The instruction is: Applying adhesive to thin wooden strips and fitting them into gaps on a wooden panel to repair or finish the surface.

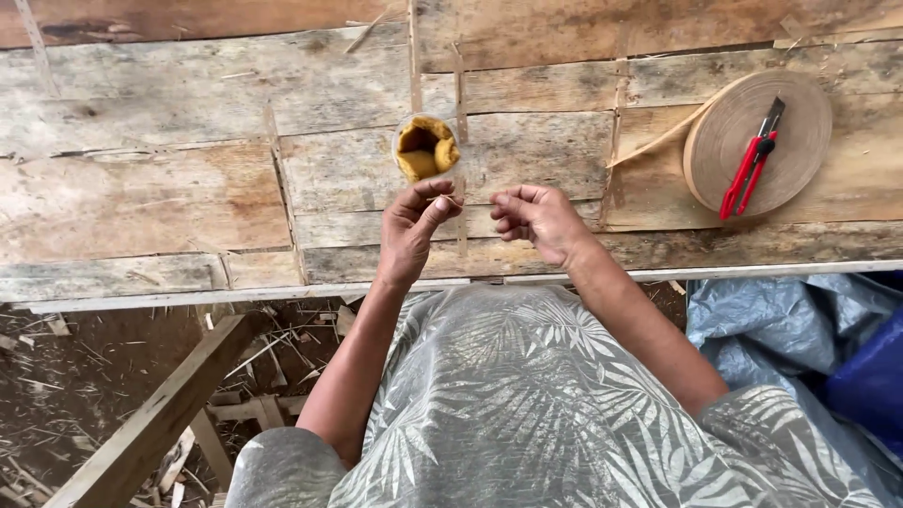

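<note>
Leaf-patterned garment (555, 404) in the foreground; above it, the left hand (414, 226) and right hand (536, 216) pinch the two ends of a thin pale strip (467, 200), fingertips closed on it, just over the plank workbench (169, 198). A cup of yellow paste (425, 148) stands just beyond. Uneven pulling may snap the strip; a stray knuckle could tip the cup.

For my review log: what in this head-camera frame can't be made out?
- What the left hand and right hand pinch: too thin, hidden by fingertips.
- Cup: its yellow-brown contents unclear.
- Red cutter on the tape roll: blade too small.
- Blue sheet: cut off by the right edge.
</note>
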